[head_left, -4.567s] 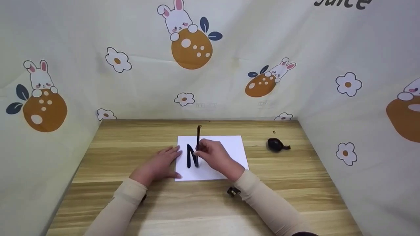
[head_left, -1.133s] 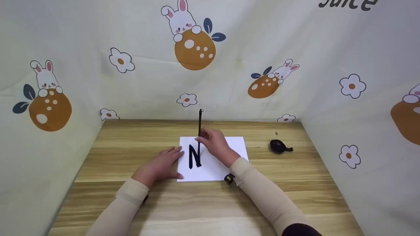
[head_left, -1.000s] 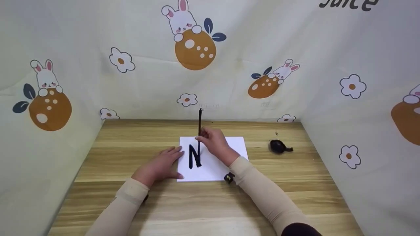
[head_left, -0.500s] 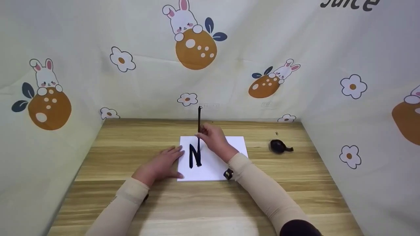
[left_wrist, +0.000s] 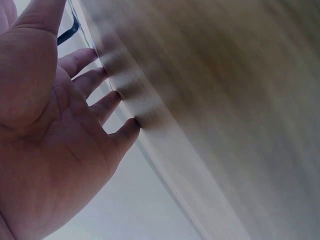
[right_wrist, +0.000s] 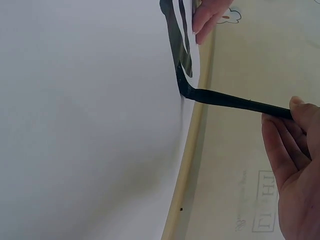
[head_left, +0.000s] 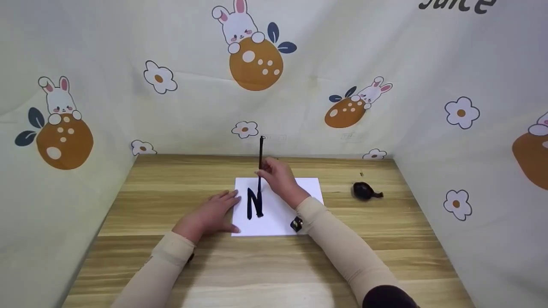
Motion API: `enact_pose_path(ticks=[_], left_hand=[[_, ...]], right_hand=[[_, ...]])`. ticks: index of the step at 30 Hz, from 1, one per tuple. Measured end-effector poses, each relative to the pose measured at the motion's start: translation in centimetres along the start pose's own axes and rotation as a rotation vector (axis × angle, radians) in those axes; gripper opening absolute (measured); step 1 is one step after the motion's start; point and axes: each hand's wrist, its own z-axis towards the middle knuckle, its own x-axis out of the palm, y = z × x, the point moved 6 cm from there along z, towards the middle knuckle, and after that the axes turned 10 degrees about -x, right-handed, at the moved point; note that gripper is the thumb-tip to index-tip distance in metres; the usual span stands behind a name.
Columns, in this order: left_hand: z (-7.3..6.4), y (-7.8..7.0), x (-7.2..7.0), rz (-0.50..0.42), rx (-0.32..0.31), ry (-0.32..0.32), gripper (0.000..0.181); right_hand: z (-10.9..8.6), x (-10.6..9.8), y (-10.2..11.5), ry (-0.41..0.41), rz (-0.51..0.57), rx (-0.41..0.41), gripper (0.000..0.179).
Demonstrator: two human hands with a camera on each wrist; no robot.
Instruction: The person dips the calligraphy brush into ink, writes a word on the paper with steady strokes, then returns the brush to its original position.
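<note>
A sheet of white paper point(head_left: 274, 224) lies on the table, bearing a thick black letter N point(head_left: 250, 205). My right hand point(head_left: 280, 179) pinches the long dark handle of an ink brush point(head_left: 260, 156), held nearly upright over the paper. In the right wrist view the black bristles point(right_wrist: 184, 89) bend against the paper at one end of the N's stroke. My left hand point(head_left: 209, 216) rests spread at the paper's left edge, with fingertips and thumb touching it. The left wrist view shows the left hand point(left_wrist: 65, 130) with its fingers stretched out along that edge.
A small black dish point(head_left: 363, 191) with a short handle stands on the wooden table point(head_left: 171, 184), right of the paper. A small dark mark point(head_left: 361, 173) lies behind it. Patterned cloth point(head_left: 184, 107) encloses the table at the back and sides.
My right hand has moved away from me, toward the paper's far edge, bringing the brush up along the N's right stroke. My left hand has stayed at the paper's left edge.
</note>
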Motion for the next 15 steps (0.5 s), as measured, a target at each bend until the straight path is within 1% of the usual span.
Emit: enact_pose_path(ticks=[5,10,15], left_hand=[[0.03,-0.03,-0.03,0.001,-0.004,0.006,0.107],[0.23,0.11,0.14,0.004,-0.016,0.015,0.108],[0.14,0.21,0.13,0.007,-0.015,0.007,0.107]], right_hand=[[0.30,-0.03,-0.17,-0.026,0.018,-0.018,0.007],[0.40,-0.11,-0.53,-0.045,0.036,-0.014,0.008],[0.39,-0.18,-0.68,-0.073,0.016,-0.031,0.010]])
